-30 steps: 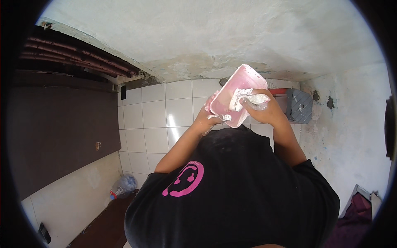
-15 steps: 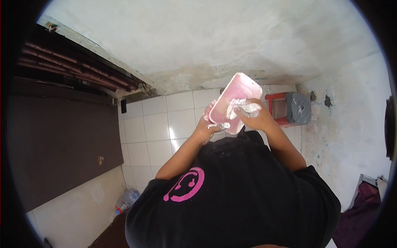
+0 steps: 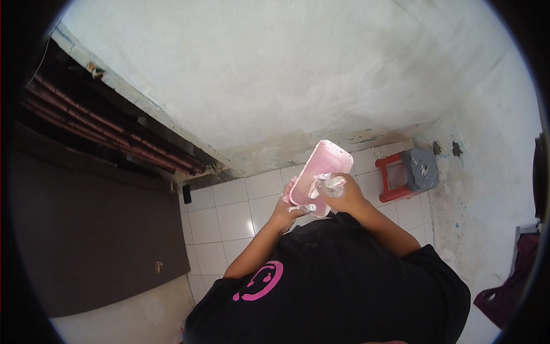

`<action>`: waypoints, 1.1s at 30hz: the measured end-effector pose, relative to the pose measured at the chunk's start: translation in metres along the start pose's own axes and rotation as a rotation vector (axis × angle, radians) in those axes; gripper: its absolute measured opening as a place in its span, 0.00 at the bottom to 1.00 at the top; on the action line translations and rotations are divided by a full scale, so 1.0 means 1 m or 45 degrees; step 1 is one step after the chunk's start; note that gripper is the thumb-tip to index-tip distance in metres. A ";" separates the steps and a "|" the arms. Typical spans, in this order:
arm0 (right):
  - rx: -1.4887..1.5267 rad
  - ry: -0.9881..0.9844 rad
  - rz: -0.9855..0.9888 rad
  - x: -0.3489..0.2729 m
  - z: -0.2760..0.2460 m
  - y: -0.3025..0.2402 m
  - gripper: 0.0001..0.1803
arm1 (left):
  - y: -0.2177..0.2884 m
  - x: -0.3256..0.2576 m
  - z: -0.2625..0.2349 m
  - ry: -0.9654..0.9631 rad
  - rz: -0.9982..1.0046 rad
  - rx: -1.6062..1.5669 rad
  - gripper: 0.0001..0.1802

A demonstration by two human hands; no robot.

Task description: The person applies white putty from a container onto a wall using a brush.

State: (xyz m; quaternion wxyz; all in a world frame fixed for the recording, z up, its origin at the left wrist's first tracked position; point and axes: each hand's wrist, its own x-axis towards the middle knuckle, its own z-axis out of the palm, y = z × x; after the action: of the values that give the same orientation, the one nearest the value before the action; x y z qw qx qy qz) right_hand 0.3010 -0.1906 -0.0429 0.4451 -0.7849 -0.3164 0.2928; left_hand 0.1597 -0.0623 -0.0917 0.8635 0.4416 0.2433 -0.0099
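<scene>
A pink rectangular plastic tub (image 3: pixel 327 153) with a whitish rim is held tilted in front of my body. My left hand (image 3: pixel 286 211) grips its left side, with fingers around the outer wall and white paste smeared along the thumb. Over the tub's near half is my right hand (image 3: pixel 342 198), its fingers curled and coated in thick white paste (image 3: pixel 334 182). Something shiny and see-through, like thin plastic, shows at the right fingers. What exactly they hold is hidden by the paste.
A pale plastered wall (image 3: pixel 275 74) rises ahead, over a white tiled floor (image 3: pixel 220 223). To the right lies a red and grey plastic stool (image 3: pixel 421 170) on its side. A dark brown panel (image 3: pixel 103 229) stands at the left, near a small black object (image 3: pixel 187 194). Dark purple cloth (image 3: pixel 515 281) hangs at lower right.
The view has tilted up, so tub, hands, stool and floor sit lower in the picture. My right hand remains over the tub, and my left keeps its hold.
</scene>
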 end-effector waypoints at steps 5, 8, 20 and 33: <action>-0.228 0.097 0.039 -0.001 0.003 -0.012 0.14 | 0.012 -0.002 -0.002 -0.014 -0.089 -0.054 0.51; -0.176 0.248 -0.042 -0.007 0.011 -0.015 0.14 | 0.010 0.005 -0.014 -0.120 -0.037 0.000 0.49; 0.771 0.234 -0.286 -0.042 -0.074 -0.005 0.13 | 0.034 -0.002 0.000 -0.185 0.237 0.223 0.48; 2.657 -0.059 -0.646 0.043 -0.089 0.045 0.25 | 0.067 0.025 -0.006 -0.037 0.091 -0.075 0.40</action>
State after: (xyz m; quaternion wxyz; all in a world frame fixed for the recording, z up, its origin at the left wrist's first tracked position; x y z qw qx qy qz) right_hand 0.4047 -0.2222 -0.0517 0.9372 0.0775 -0.0722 0.3322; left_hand 0.1951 -0.0120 -0.0550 0.8793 0.4244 0.2149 0.0218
